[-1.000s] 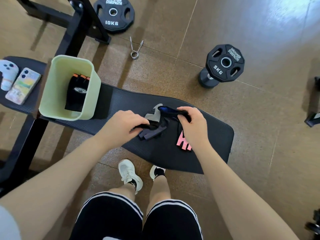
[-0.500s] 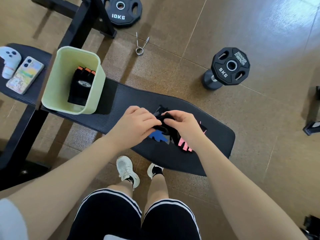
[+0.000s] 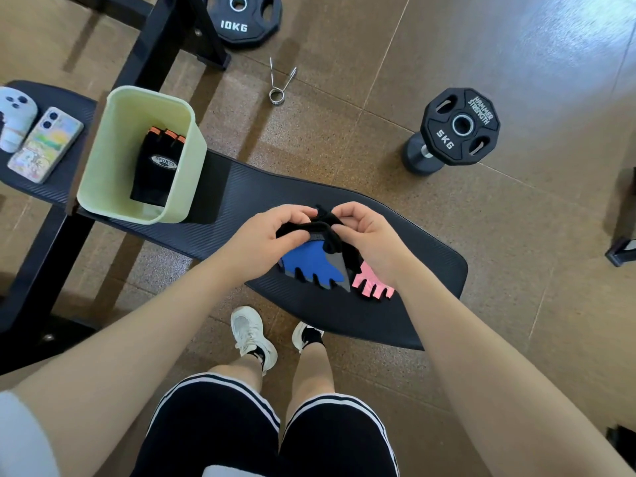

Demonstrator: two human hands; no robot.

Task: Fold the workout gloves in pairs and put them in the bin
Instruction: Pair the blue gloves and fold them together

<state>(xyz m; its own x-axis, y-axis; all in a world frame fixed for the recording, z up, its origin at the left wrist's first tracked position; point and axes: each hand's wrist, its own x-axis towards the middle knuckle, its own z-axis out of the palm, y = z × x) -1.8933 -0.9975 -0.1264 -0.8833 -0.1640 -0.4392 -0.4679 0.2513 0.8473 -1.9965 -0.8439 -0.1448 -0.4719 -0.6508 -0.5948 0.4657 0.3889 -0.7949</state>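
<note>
Over the padded worktop [image 3: 395, 256], a person's left hand [image 3: 265, 241] and right hand [image 3: 370, 235] each keep a closed grip on the blue glove [image 3: 311, 263]; a pink glove [image 3: 371, 285] lies beside it, a black pair [image 3: 156, 166] inside the green bin [image 3: 103, 160].

Bright daylight; glare on floor [image 3: 568, 46] top right; soft shadows slant left; sharp focus w/ wide-angle bending at edges.

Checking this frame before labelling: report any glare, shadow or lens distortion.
Head view: window glare washes the floor at upper right; the bench bows from wide-angle distortion; soft shadows fall left of the rack; both hands and the blue glove stay sharp.
</note>
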